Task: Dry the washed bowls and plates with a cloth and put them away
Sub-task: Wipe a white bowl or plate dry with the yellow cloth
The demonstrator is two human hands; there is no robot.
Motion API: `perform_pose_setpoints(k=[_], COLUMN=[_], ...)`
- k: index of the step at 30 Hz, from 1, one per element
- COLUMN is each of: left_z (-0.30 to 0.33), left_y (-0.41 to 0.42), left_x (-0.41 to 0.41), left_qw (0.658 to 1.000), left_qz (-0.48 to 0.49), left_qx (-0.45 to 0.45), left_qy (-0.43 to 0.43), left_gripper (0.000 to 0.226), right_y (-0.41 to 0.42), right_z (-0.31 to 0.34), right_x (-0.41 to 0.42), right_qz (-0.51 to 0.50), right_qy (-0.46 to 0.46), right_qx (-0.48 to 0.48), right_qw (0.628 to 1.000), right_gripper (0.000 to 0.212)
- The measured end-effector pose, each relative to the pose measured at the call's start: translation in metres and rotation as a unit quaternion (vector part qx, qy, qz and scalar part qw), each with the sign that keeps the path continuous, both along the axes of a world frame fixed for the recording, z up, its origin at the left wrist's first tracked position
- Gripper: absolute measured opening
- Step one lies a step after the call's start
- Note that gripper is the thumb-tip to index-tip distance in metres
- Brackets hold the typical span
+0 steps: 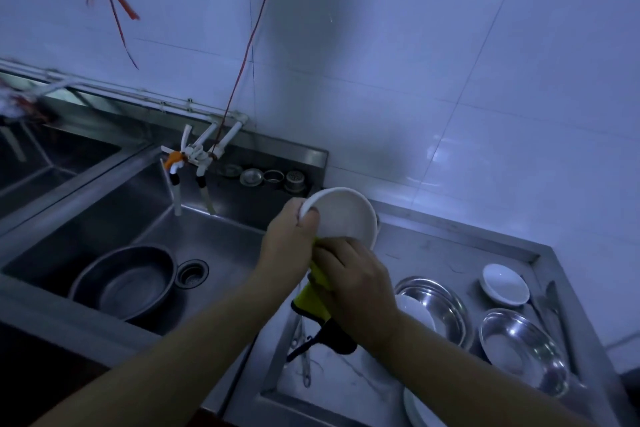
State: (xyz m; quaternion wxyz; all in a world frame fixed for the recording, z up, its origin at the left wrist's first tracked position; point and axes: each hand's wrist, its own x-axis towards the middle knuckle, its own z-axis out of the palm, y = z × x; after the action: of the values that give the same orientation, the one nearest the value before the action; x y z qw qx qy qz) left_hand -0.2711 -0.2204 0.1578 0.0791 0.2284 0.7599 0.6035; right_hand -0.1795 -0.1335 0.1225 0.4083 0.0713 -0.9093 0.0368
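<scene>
Both hands hold white bowl (341, 215) and yellow cloth (317, 291).

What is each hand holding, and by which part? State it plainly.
The left hand grips the round white ceramic bowl at its near-left rim. The right hand holds the yellow-and-black cloth by its upper part, against the bowl.

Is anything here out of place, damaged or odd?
Only small things. Loose strainers sit on the ledge behind the sink, not in a drain. A red string hangs down the wall onto the taps. Nothing looks spilled or broken.
</scene>
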Motion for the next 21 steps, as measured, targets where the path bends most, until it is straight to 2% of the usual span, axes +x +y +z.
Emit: perform_pose_setpoints(k=[2,3,5,7,10,13,16,18,21], left_z=[0.005,0.008,0.017,0.026,0.027,0.004,-0.013,-0.01,-0.002], left_y=[-0.002,-0.004,-0.009,-0.011,-0.006,0.003,0.01,0.01,0.005], left_x=[-0.004,-0.009,-0.021,-0.032,-0.036,-0.019,-0.003,-0.008,-0.022], left_qw=[0.999,0.998,0.986,0.969,0.982,0.99,0.985,0.985,0.987], left_qz=[-0.03,-0.057,-0.131,-0.204,-0.179,-0.119,-0.094,-0.104,-0.135], left_qx=[0.003,-0.014,-0.083,-0.133,-0.066,0.063,0.142,0.138,0.072], left_qy=[0.021,0.035,0.058,0.051,-0.005,-0.039,-0.009,0.012,0.051], left_gripper=[0.016,0.019,0.021,0.022,0.029,0.036,0.031,0.032,0.037], right_y=[0.007,0.017,0.041,0.059,0.059,0.041,0.023,0.02,0.044], right_z=[0.002,0.003,0.007,0.013,0.013,0.009,0.008,0.004,0.006], right_x=[0.001,0.002,0.005,0.004,-0.003,-0.01,-0.017,-0.018,-0.012], right_qz=[0.02,0.038,0.087,0.121,0.08,-0.008,-0.024,-0.004,0.04], right_qy=[0.022,0.02,0.01,0.008,0.019,0.056,0.076,0.074,0.054], right_qx=[0.022,0.067,0.186,0.255,0.232,0.105,-0.009,-0.015,0.1], right_qw=[0.999,0.997,0.979,0.959,0.969,0.993,0.997,0.997,0.993], right_gripper=[0.021,0.025,0.016,0.008,0.007,0.012,0.026,0.036,0.023])
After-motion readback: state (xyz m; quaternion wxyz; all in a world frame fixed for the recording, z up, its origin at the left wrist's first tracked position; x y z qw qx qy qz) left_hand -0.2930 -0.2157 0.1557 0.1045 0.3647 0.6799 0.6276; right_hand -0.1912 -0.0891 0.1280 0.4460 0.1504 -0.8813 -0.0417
